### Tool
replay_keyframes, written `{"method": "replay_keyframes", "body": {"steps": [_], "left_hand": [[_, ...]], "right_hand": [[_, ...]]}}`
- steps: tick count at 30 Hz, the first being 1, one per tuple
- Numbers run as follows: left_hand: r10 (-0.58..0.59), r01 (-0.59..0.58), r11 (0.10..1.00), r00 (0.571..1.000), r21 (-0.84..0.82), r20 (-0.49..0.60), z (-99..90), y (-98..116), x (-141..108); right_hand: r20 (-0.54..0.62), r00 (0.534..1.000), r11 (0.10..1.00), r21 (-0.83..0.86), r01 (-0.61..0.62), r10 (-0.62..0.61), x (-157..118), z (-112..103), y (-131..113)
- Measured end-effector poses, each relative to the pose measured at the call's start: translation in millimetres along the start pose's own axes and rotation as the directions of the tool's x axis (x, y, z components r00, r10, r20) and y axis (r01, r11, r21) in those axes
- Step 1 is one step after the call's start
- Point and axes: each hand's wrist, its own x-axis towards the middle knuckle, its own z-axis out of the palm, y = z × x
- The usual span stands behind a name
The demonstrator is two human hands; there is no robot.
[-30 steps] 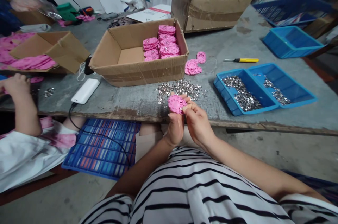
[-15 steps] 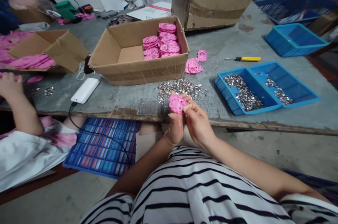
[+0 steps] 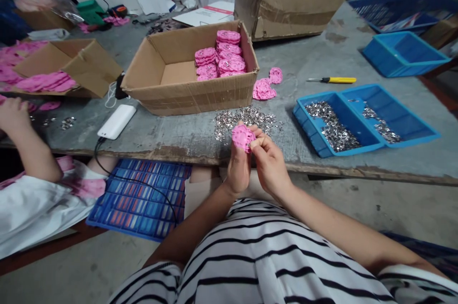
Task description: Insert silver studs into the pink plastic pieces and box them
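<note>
A pink flower-shaped piece [image 3: 243, 138] with small holes is held up at the table's front edge. My left hand [image 3: 239, 170] is closed around it from below, the thumb in front and the fingers behind. At the piece's right rim, my right hand [image 3: 269, 163] pinches with thumb and forefinger; any small part between those fingertips is hidden. Just beyond the hands lies a loose heap of small shiny metal pieces [image 3: 246, 118]. More pink pieces [image 3: 264, 89] are stacked on the table behind that heap.
An open cardboard box [image 3: 189, 96] contains stacked pink pieces. Blue trays [image 3: 372, 144] to the right hold metal bits, near a yellow-handled screwdriver [image 3: 339, 80]. A white power bank [image 3: 117, 121] lies to the left, beside a co-worker's arm [image 3: 32, 141]. A larger carton [image 3: 293, 13] stands behind.
The pink piece has tilted a little and shifted slightly right in my left hand. My right fingertips stay at its right rim. At the far left, the co-worker's hand has moved slightly.
</note>
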Motion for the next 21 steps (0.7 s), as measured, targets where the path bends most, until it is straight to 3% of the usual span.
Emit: {"method": "replay_keyframes", "body": {"steps": [5,8,11,14,17,21], "left_hand": [[-0.018,0.012,0.996,0.997,-0.083,-0.075,-1.5,15.9,0.6],[-0.074,0.068,0.99,0.996,-0.123,-0.043,-5.5,26.5,-0.9],[-0.153,0.143,0.982,0.985,-0.122,-0.078,-8.5,31.8,-2.6],[-0.14,0.148,0.989,0.974,0.03,-0.18,-12.7,27.5,-5.0],[-0.02,0.084,0.971,0.962,0.224,-0.274,-18.7,18.1,-7.9],[0.077,0.043,0.934,0.945,0.355,-0.317,-24.0,12.6,-9.4]], "right_hand": [[0.051,0.998,0.997,-0.058,0.047,-0.044,7.6,-13.8,-13.3],[0.101,0.994,0.984,-0.17,0.061,-0.044,12.1,-22.8,-17.9],[0.144,0.989,0.974,-0.215,0.071,-0.04,14.4,-26.2,-17.6],[0.168,0.986,0.971,-0.233,0.057,-0.018,14.5,-24.6,-15.1],[0.193,0.981,0.961,-0.265,0.086,-0.035,13.8,-21.8,-14.2],[0.227,0.97,0.941,-0.303,0.153,-0.085,13.8,-20.9,-15.8]]}}
